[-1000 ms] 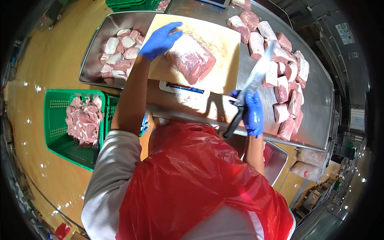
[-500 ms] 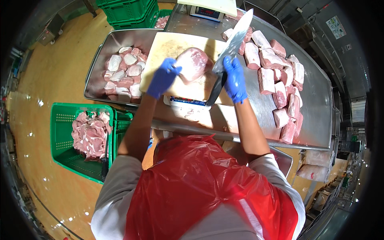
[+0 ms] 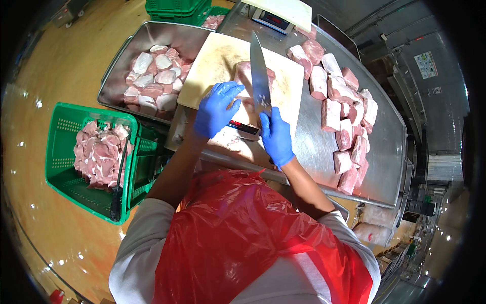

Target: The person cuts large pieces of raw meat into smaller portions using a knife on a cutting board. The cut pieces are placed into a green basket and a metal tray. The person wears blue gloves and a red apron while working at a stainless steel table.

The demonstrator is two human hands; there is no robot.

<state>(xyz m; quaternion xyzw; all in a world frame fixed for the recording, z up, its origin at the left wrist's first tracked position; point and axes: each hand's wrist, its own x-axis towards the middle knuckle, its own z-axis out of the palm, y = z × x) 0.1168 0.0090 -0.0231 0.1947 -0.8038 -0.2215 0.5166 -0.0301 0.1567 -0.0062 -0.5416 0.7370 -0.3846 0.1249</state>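
Note:
A thick piece of raw meat lies on the cream cutting board. My left hand, in a blue glove, grips the meat's near-left side, its fingers closed over the surface. In my right hand, also gloved in blue, is a large knife; the fingers wrap its handle. The wide blade points away from me and passes over the meat, hiding part of it. Whether the edge touches the meat I cannot tell. Below the hands a scale display shows in part.
A metal tub of cut meat stands left of the board. Nearer, a green crate holds meat trimmings, with a black-handled tool at its side. Several meat blocks cover part of the steel table. Another scale stands at the back.
The knife has swung left from beside the board to over the meat. My left hand has moved from the meat's left edge onto its near side. The whole view has turned slightly.

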